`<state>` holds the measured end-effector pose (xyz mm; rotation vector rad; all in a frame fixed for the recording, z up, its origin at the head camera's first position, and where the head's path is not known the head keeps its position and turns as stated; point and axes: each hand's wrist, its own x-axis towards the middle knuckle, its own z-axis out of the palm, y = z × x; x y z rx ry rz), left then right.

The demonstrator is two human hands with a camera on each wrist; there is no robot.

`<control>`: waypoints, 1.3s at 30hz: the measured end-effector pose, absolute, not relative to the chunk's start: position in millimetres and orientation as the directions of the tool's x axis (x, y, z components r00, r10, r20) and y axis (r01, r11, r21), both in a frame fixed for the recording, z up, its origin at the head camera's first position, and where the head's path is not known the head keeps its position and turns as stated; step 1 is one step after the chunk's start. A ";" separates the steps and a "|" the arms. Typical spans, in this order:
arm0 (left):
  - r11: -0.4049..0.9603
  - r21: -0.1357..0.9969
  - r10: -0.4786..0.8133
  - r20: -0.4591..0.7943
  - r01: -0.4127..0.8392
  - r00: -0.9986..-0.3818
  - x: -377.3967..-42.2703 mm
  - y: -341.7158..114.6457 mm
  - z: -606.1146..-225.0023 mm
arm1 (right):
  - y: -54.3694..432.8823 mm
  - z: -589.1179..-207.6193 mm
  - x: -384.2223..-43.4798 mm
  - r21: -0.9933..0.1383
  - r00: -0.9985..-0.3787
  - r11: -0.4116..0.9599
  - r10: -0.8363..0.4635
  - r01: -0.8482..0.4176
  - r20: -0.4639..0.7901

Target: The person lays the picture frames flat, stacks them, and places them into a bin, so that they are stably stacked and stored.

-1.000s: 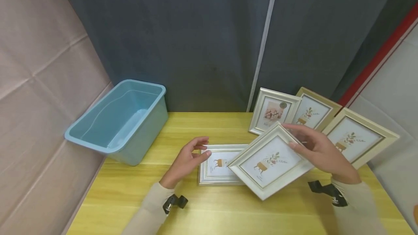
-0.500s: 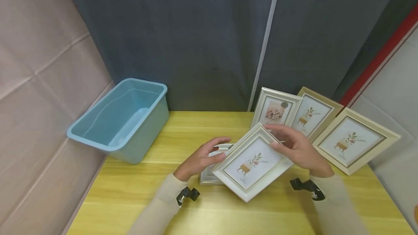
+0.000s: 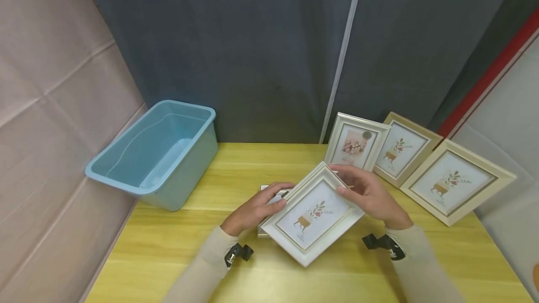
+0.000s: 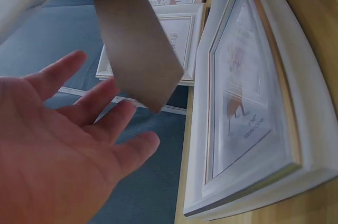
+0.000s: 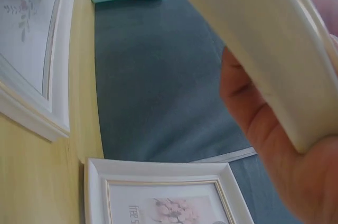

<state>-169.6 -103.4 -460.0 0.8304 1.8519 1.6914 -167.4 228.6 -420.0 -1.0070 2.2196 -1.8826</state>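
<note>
My right hand (image 3: 375,195) grips a white picture frame (image 3: 309,221) by its upper right edge, thumb on the front and fingers behind. The frame is tilted and raised over the table. Its brown back support leg (image 4: 137,44) sticks out in the left wrist view. My left hand (image 3: 257,209) is at the frame's left edge, its fingers spread and loosely bent near that leg, holding nothing. Below lies a silver-white picture frame (image 4: 243,92), mostly covered by the held one in the head view.
At the back right stand a white frame with a pink flower print (image 3: 353,146), a tan frame (image 3: 396,148) and a cream frame (image 3: 452,183). A blue plastic tub (image 3: 185,167) stands at the left on the wooden table (image 3: 139,256). A dark curtain (image 3: 231,50) hangs behind.
My right hand has carried the white frame leftward, over the lying frame. My left hand has moved right to the held frame's left edge. The standing frames have stayed put.
</note>
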 end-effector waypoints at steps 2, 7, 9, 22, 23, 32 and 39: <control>0.018 0.997 0.735 0.042 0.081 -0.676 -169.9 -104.0 -461.9 | 226.5 -421.4 -166.6 -0.899 -0.784 0.037 -0.506 -0.437 0.360; 0.025 0.996 0.718 0.045 0.090 -0.694 -169.8 -105.9 -467.1 | 224.9 -427.1 -166.8 -0.896 -0.793 0.042 -0.484 -0.442 0.369; 0.051 0.994 0.697 0.035 0.098 -0.717 -169.2 -107.4 -468.0 | 224.6 -429.8 -167.1 -0.893 -0.804 0.058 -0.466 -0.446 0.370; 0.167 0.965 0.539 0.082 0.202 -0.838 -162.0 -118.2 -473.3 | 216.4 -438.7 -170.7 -0.898 -0.878 0.186 -0.362 -0.398 0.314; 0.158 0.968 0.532 0.083 0.195 -0.843 -161.2 -118.6 -473.7 | 215.9 -440.0 -171.4 -0.899 -0.881 0.187 -0.353 -0.396 0.315; 0.028 0.979 0.460 0.166 0.201 -0.872 -152.1 -124.0 -487.4 | 209.8 -452.2 -172.3 -0.905 -0.931 0.267 -0.248 -0.332 0.268; 0.048 0.977 0.393 0.174 0.209 -0.903 -146.5 -127.9 -495.4 | 201.9 -458.9 -171.9 -0.940 -0.968 0.266 -0.187 -0.214 0.167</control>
